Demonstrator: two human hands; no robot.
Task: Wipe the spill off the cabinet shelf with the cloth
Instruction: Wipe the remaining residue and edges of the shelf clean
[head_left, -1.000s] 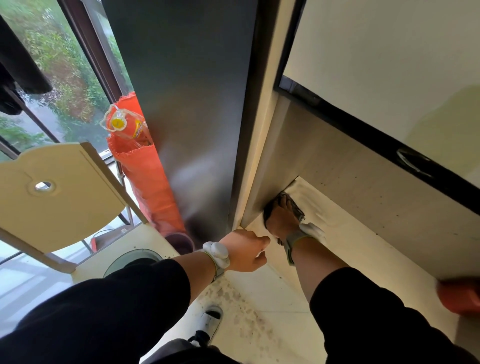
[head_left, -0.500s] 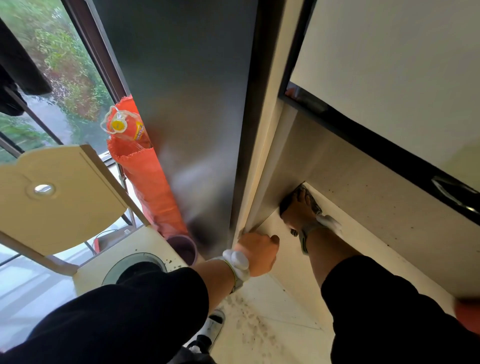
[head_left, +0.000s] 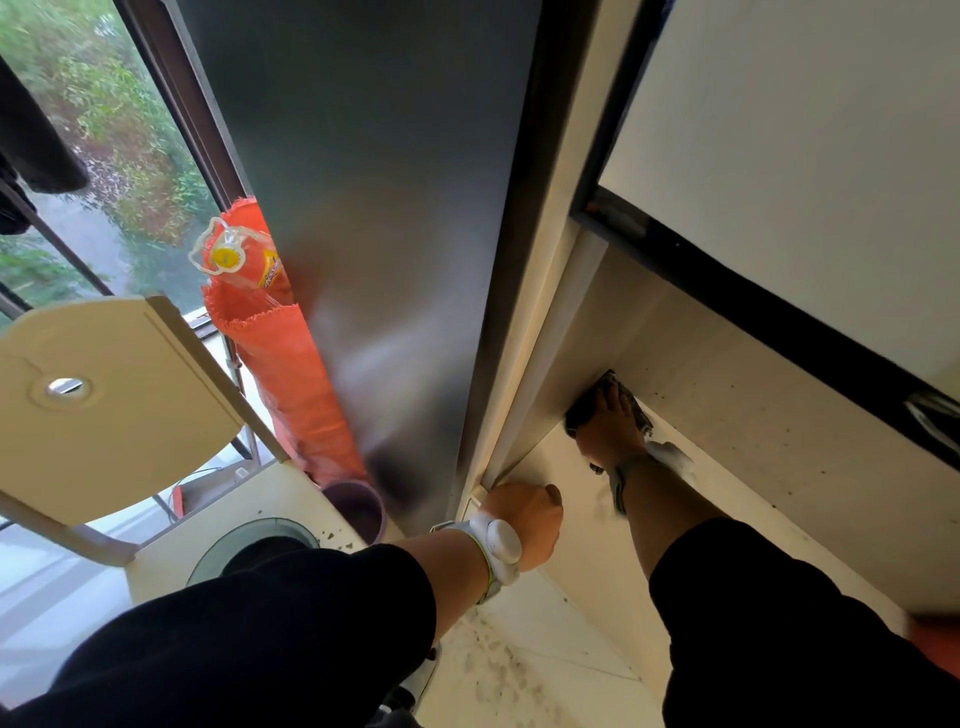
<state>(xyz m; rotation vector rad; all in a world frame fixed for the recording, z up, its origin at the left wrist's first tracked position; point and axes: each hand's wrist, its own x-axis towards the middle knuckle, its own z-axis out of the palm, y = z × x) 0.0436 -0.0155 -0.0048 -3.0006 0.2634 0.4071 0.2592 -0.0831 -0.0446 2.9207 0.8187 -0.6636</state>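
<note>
Right hand presses dark cloth into shelf corner; left hand fisted on cabinet edge.

A dark cloth lies pressed into the far left corner of the pale cabinet shelf.

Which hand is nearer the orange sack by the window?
Left. The left hand grips the cabinet's front edge, across the steel panel from the orange sack; the right hand presses the cloth deeper inside.

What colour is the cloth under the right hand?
Dark, nearly black, cloth under the right hand; head view.
</note>
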